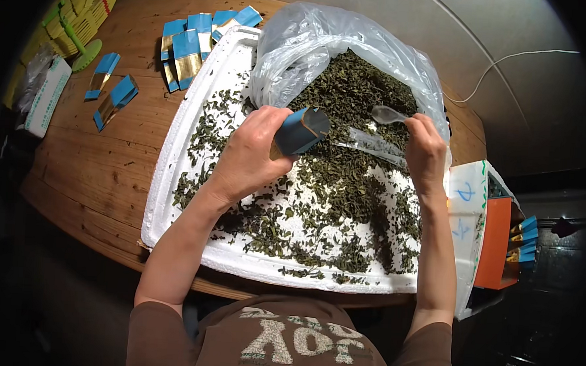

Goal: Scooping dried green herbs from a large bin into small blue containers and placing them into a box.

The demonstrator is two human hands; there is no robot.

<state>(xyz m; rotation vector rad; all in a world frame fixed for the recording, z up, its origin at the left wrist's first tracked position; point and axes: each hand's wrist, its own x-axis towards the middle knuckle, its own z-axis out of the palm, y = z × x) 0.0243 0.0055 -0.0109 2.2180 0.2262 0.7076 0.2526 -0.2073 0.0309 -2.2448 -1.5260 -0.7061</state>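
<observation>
My left hand (255, 148) grips a blue and gold packet (300, 131) with its mouth spread wide, tilted over a white foam tray (160, 196). In my right hand (426, 148) is a clear plastic spoon (388, 115), its bowl above the dried leaves, which look like tea (360, 84). These leaves spill from a large clear plastic bag (305, 39) and lie scattered across the tray. Between my hands, a strip of clear plastic film (374, 145) rests on the leaves. I cannot see what the packet holds.
Several blue and gold packets (186, 50) lie on the wooden table (94, 172) beyond the tray's left edge. Yellow baskets (83, 18), a green plastic stand (87, 55) and a white box (49, 95) stand at far left. A foam box (464, 232) and an orange box (496, 243) stand right.
</observation>
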